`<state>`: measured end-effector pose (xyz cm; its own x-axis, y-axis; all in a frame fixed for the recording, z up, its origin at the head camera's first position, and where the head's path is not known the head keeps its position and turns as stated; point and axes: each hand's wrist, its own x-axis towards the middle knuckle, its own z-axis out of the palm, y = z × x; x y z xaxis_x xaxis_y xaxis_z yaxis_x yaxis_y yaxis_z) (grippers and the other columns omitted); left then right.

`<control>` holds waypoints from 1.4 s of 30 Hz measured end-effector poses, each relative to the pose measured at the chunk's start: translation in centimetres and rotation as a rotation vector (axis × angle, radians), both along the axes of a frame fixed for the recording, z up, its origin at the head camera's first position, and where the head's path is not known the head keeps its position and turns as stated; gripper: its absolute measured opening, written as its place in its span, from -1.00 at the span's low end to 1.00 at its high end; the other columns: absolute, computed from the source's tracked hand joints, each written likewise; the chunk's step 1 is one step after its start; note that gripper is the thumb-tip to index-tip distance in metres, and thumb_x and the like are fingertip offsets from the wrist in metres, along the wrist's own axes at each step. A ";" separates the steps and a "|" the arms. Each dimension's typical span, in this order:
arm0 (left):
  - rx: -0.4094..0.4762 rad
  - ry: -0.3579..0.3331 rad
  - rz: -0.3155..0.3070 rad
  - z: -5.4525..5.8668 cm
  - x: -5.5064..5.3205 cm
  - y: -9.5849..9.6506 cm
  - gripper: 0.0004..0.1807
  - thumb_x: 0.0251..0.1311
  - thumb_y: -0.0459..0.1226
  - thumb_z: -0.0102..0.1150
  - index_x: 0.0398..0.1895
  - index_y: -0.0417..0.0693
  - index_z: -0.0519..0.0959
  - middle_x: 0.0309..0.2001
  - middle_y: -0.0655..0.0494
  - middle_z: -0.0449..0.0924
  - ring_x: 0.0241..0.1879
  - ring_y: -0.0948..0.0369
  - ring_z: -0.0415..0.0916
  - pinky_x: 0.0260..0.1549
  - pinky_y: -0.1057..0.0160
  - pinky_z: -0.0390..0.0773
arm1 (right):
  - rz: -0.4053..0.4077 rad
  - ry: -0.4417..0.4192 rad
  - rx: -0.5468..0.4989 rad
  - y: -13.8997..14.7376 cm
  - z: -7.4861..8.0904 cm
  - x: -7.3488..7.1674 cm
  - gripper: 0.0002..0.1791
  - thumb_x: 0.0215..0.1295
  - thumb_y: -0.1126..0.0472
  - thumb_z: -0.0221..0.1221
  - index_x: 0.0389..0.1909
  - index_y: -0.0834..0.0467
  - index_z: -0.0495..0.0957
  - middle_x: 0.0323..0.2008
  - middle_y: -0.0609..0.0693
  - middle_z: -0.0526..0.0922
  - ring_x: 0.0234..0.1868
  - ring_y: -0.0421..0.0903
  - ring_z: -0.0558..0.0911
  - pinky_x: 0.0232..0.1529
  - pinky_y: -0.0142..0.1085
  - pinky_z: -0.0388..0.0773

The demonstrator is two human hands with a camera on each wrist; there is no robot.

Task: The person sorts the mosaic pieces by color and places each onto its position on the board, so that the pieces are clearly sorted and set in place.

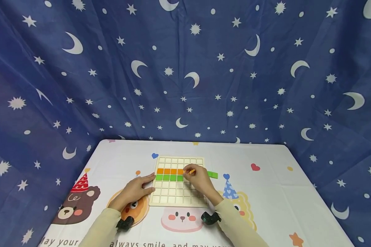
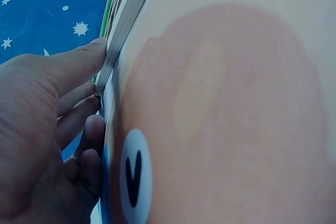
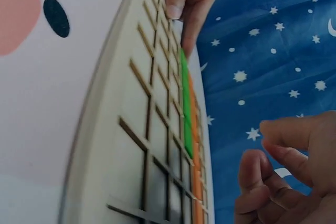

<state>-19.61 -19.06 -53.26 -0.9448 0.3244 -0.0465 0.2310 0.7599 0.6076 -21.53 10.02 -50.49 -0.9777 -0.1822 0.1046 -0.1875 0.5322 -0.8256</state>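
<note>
A pale grid board [image 1: 165, 199] lies on the table, with a row of orange tiles [image 1: 167, 171] above a row of green tiles [image 1: 166, 177] at its left. My left hand [image 1: 135, 190] touches the board's left edge, thumb and forefinger spread along it; the left wrist view shows its fingertips [image 2: 97, 45] right at the rim. Over the orange row is my right hand [image 1: 201, 180], bent at the fingers. No tile shows between its thumb and fingers in the right wrist view, where the hand [image 3: 294, 171] hovers beside the board. It hides part of the grid.
Loose green tiles [image 1: 214, 175] lie just right of the board, partly behind the right hand. The white tablecloth [image 1: 266, 192] carries printed animals and lettering. A blue curtain [image 1: 179, 68] with moons and stars hangs behind the table.
</note>
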 end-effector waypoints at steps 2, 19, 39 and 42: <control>0.002 0.000 0.004 0.1 -0.1 0.1 -0.34 0.22 0.01 0.28 0.39 0.09 0.41 0.46 0.19 0.29 0.42 -0.19 0.22 0.36 -0.27 0.21 | 0.011 0.003 0.012 0.3 0.4 0.1 -0.82 0.24 0.20 0.32 -0.15 0.08 0.67 -0.30 -0.08 0.65 -0.43 -0.20 0.52 -0.43 -0.41 0.52; -0.004 0.011 0.002 0.2 0.0 0.1 -0.33 0.23 0.00 0.28 0.39 0.05 0.41 0.46 0.15 0.30 0.41 -0.21 0.24 0.35 -0.27 0.23 | -0.011 -0.011 0.018 2.7 2.2 0.5 -0.84 0.23 0.19 0.33 -0.17 0.07 0.68 -0.26 -0.08 0.67 -0.39 -0.19 0.53 -0.48 -0.40 0.48; -0.007 0.006 -0.003 0.1 0.2 0.1 -0.34 0.23 0.00 0.28 0.39 0.08 0.42 0.46 0.15 0.30 0.40 -0.21 0.24 0.34 -0.28 0.23 | -0.089 0.020 0.021 6.3 2.9 1.3 -0.82 0.23 0.21 0.34 -0.15 0.02 0.67 -0.16 -0.05 0.71 -0.30 -0.16 0.63 -0.42 -0.36 0.57; -0.011 0.014 -0.002 0.1 0.1 0.0 -0.34 0.23 0.01 0.27 0.39 0.08 0.42 0.46 0.15 0.30 0.40 -0.22 0.24 0.34 -0.29 0.23 | -0.110 0.022 0.030 6.9 2.7 1.3 -0.82 0.23 0.18 0.34 -0.14 0.01 0.67 -0.16 -0.07 0.71 -0.29 -0.17 0.63 -0.43 -0.37 0.55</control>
<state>-19.47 -19.02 -53.15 -0.9448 0.3255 -0.0371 0.2404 0.7659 0.5964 -20.24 16.92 -47.83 -0.9894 -0.0770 0.1227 -0.1446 0.5749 -0.8053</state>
